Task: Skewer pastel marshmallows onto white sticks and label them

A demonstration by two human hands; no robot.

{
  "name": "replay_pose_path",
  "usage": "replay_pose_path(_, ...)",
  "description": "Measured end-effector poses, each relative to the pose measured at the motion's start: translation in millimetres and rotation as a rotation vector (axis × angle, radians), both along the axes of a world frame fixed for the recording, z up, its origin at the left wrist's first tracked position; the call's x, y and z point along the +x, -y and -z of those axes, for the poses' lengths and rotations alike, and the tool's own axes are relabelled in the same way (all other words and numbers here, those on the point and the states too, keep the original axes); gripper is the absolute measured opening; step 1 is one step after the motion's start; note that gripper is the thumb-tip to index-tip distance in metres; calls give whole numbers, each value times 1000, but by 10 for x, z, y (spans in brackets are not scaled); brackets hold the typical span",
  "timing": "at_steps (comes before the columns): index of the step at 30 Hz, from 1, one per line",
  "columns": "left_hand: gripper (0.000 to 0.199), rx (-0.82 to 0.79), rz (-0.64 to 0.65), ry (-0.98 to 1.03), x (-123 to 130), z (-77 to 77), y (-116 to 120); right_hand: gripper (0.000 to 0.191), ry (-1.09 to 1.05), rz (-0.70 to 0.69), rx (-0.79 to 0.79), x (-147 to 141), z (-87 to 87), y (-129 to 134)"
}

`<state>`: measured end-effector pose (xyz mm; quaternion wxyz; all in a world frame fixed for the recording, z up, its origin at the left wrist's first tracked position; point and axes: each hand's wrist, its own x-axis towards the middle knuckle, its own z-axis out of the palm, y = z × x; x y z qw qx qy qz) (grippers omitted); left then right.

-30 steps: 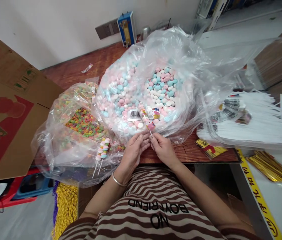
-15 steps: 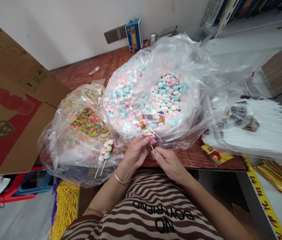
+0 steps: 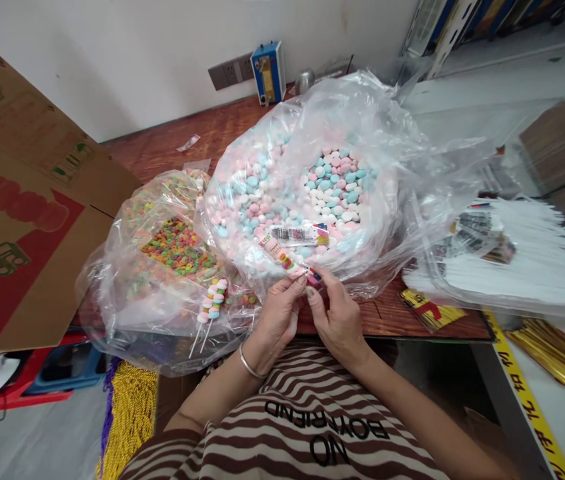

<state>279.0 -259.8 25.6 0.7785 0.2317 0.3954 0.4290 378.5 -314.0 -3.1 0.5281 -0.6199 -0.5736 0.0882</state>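
Between my two hands is a candy skewer in a printed clear wrapper [image 3: 278, 253], lying slantwise with its top pointing up and left. My left hand [image 3: 279, 312] pinches its lower end between thumb and fingers. My right hand [image 3: 338, 319] meets it there, thumb and index finger closed on the wrapper's colourful end; the stick is hidden by the fingers. Just beyond lies a flat printed wrapper [image 3: 296, 235] on a large clear bag of pink, blue and white candies [image 3: 335, 187]. Two unwrapped candy skewers [image 3: 213, 298] rest on the smaller bag to the left.
The smaller bag [image 3: 177, 247] holds small multicoloured candies. At right, white sticks [image 3: 527, 260] lie in and around clear plastic, near gold twist ties [image 3: 555, 350] and a yellow packet [image 3: 432, 310]. A cardboard box [image 3: 27, 220] stands left; a blue device [image 3: 269, 72] sits by the wall.
My right hand has moved up from the stick to the wrapper's lower end, its index finger now reaching forward. The wrapped skewer has tilted further left and sits slightly lower.
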Motion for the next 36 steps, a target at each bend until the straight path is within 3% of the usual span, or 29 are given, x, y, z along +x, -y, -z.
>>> replay_pose_path(3, 28, 41, -27, 26, 55, 20, 62, 23, -49, 13, 32, -14, 12, -65)
replay_pose_path(6, 32, 72, -18, 50, 71, 46, 84, 15, -314, -49, -45, -26, -2, -94)
replay_pose_path(11, 53, 90, 171, 73, -24, 119, -6, 31, -1226, -511, -416, 54, -98, -106)
replay_pose_path(13, 48, 93, 264, 73, -89, 160, -68, 36, -1446, -666, -554, 126, -142, -112)
replay_pose_path(16, 41, 113, 363, 41, -153, 186, -127, 36, -1582, -793, -676, 182, -169, -110)
replay_pose_path(19, 38, 163, 354, -35, -154, 139, -128, 32, -1628, -794, -656, 132, -142, -70)
replay_pose_path(22, 33, 220, 282, -123, -163, 71, -151, 25, -1402, -669, -583, 113, -76, 52)
replay_pose_path(26, 26, 348, 147, -228, -294, 70, -258, 22, -585, -284, -503, 346, 60, 418)
replay_pose_path(29, 20, 502, 219, -452, -411, 98, -276, 21, -68, 160, -490, 607, 196, 682)
replay_pose_path(31, 21, 628, 318, -643, -434, 92, -237, 20, 226, 347, -549, 728, 294, 751)
replay_pose_path(36, 21, 1036, 461, -946, -323, 6, -117, 22, 655, 371, -708, 779, 476, 672)
